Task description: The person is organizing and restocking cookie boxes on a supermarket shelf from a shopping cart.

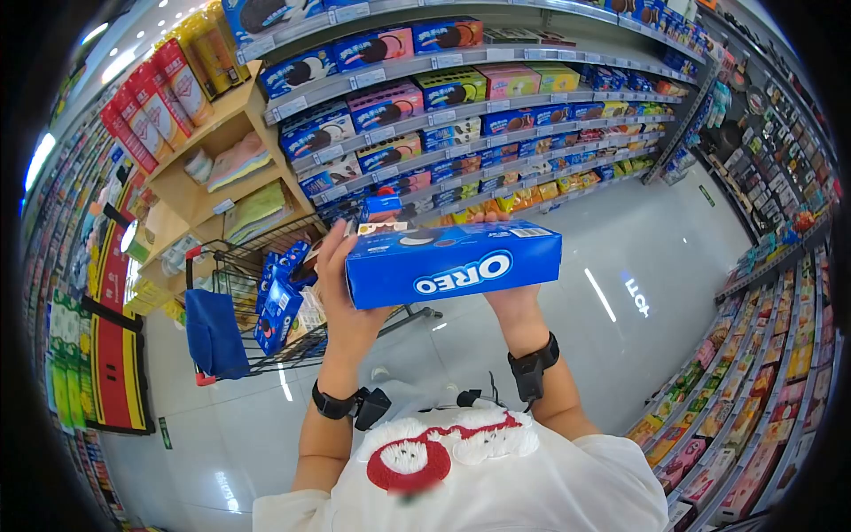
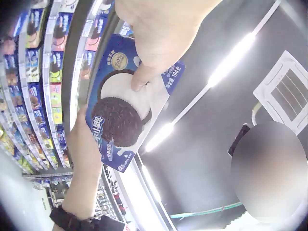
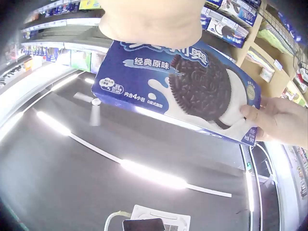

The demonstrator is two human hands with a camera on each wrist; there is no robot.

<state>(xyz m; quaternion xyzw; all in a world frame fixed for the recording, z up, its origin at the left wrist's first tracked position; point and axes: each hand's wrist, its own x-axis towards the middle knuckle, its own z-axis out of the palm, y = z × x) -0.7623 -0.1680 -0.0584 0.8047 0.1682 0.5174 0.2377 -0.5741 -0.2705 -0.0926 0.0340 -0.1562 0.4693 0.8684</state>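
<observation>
Left hand (image 1: 335,288) and right hand (image 1: 516,303) each grip an end of the blue cookie box (image 1: 381,277), up in front of the chest. I'd squeeze lightly, cardboard dents easily, and share the weight evenly. Cart's (image 1: 194,253) off left, shelves (image 1: 292,108) on the far side.

metal shelves (image 1: 496,60): tiered, with rows of blue, green and pink cookie boxes (image 1: 386,105) side by side and price labels (image 1: 368,78) along the front edges.
wooden stand (image 1: 182,146): pale, with red packages (image 1: 158,106) and yellow packages (image 1: 208,53) upright on top, folded cloths (image 1: 257,213) below.
cart (image 1: 232,257): black wire, with blue boxes (image 1: 278,315) piled inside and a blue cloth (image 1: 215,333) over one end.
floor (image 1: 612,230): glossy grey, the cart standing on it.
right-side shelves (image 1: 740,399): small colourful packets (image 1: 690,454) in rows.
</observation>
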